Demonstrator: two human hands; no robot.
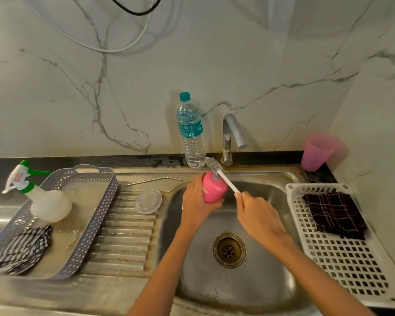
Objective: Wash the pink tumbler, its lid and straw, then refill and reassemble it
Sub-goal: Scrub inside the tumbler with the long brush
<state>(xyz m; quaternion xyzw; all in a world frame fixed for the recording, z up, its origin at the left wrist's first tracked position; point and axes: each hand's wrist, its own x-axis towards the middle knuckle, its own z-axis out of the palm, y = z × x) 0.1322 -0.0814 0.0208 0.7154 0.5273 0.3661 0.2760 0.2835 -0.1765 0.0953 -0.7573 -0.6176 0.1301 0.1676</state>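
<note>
Scrubbing time over the sink (271,281): the left hand (195,201) wraps its fingers around the pink tumbler (213,190), its mouth tilted away toward the tap (232,133). The right hand (258,215) grips the white handle of the bottle brush (224,177), with the bristles right at the tumbler's rim and mostly outside it. To do this well, I'd say drive the bristles down to the base, twist as they go, and hold the tumbler firm so it can't slip. The tumbler sits in the left palm, just beside the right hand's fingertips, above the basin. The clear lid (148,201) and metal straw (154,180) lie apart on the draining board to the left.
</note>
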